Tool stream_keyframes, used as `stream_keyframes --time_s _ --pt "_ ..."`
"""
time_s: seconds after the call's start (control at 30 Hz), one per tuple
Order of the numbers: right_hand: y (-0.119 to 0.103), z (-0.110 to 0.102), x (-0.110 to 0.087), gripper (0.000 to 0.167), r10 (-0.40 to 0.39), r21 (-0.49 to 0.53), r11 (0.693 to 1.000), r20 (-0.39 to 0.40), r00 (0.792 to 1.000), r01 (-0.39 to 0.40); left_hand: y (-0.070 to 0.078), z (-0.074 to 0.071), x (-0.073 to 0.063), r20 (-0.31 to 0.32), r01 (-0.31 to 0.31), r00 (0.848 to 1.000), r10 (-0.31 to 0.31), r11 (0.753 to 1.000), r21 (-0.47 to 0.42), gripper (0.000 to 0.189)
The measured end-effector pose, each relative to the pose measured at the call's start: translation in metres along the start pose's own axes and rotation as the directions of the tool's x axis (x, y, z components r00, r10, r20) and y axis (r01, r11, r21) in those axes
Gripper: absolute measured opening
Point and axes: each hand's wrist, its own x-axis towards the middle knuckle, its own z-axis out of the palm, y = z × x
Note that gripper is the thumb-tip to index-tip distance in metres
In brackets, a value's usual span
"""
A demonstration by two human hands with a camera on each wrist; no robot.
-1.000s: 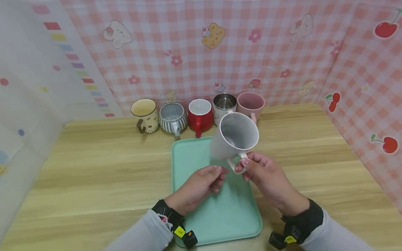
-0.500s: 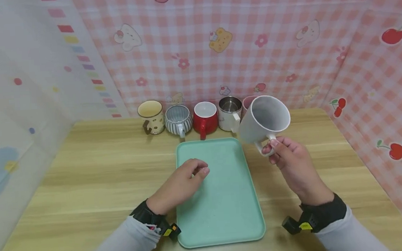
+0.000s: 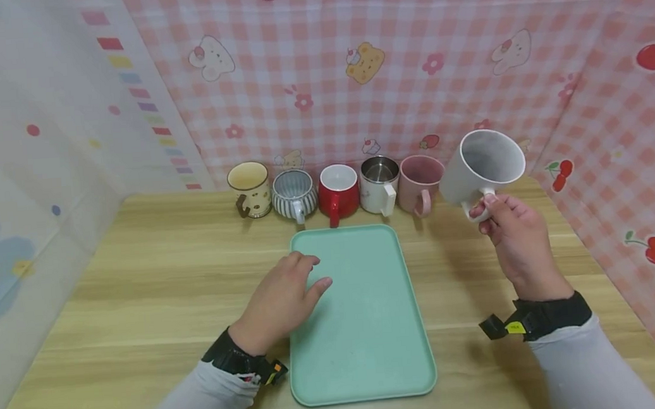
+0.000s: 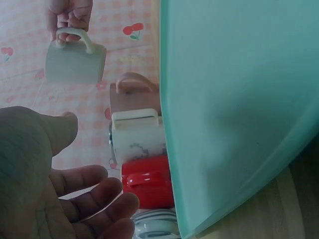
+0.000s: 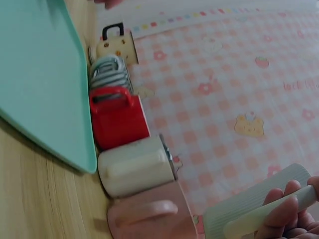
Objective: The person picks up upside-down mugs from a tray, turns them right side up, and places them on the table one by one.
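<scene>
My right hand (image 3: pixel 518 238) grips a white mug (image 3: pixel 465 176) by its handle, holding it up off the table at the right end of a row of mugs. The mug leans, its mouth turned toward the head camera. Over the left part of a mint-green tray (image 3: pixel 364 316) hovers my left hand (image 3: pixel 279 296), fingers and thumb apart, with nothing held. The left wrist view shows that hand's loosely bent fingers (image 4: pixel 94 199). The pink mug (image 3: pixel 417 185) stands nearest to the white one, to its left.
Leftward from the pink mug stand a white steel-lined mug (image 3: pixel 374 195), a red mug (image 3: pixel 345 200), a grey striped mug (image 3: pixel 287 204) and a cream spotted mug (image 3: pixel 255 200). The pink checked cloth wall (image 3: pixel 322 122) rises close behind them on the wooden table (image 3: pixel 168 291).
My right hand has carried the white mug rightward and back, from in front of the pink mug to its right side. My left hand has drawn left over the tray, its fingers spreading.
</scene>
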Motion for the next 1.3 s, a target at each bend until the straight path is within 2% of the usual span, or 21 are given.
stream_keyframes --time_s 0.17,0.3,0.53,0.7,0.9,1.13,1.3 --pt "0.006 -0.01 0.016 0.016 0.007 0.028 1.0 -0.063 0.998 -0.006 -0.004 0.002 -0.001 0.0 -0.014 1.0 0.014 1.0 0.019 0.049" --pt "0.015 -0.016 0.028 0.018 0.008 0.053 0.999 -0.094 0.996 -0.003 -0.005 0.003 -0.001 0.006 -0.003 1.0 0.003 1.0 0.025 0.05" --pt "0.041 -0.029 0.047 0.019 0.019 -0.055 0.998 -0.181 0.983 -0.03 -0.005 0.005 -0.002 0.026 0.01 1.0 -0.011 1.0 0.03 0.049" --pt "0.058 -0.036 0.059 0.021 0.023 -0.084 0.996 -0.216 0.976 -0.042 -0.005 0.007 -0.001 0.025 -0.005 1.0 0.005 1.0 0.031 0.048" --pt "0.069 -0.041 0.065 0.024 0.028 -0.107 0.993 -0.234 0.972 -0.054 -0.005 0.008 0.0 0.032 -0.017 0.999 0.016 0.999 0.027 0.048" --pt "0.073 -0.046 0.067 0.023 0.064 -0.172 0.979 -0.26 0.963 -0.111 -0.004 0.007 0.0 0.049 -0.007 0.999 0.006 1.0 0.03 0.048" --pt "0.074 -0.05 0.069 0.023 0.062 -0.188 0.975 -0.267 0.962 -0.115 -0.004 0.008 0.0 0.061 0.001 0.998 -0.003 1.0 0.028 0.048"
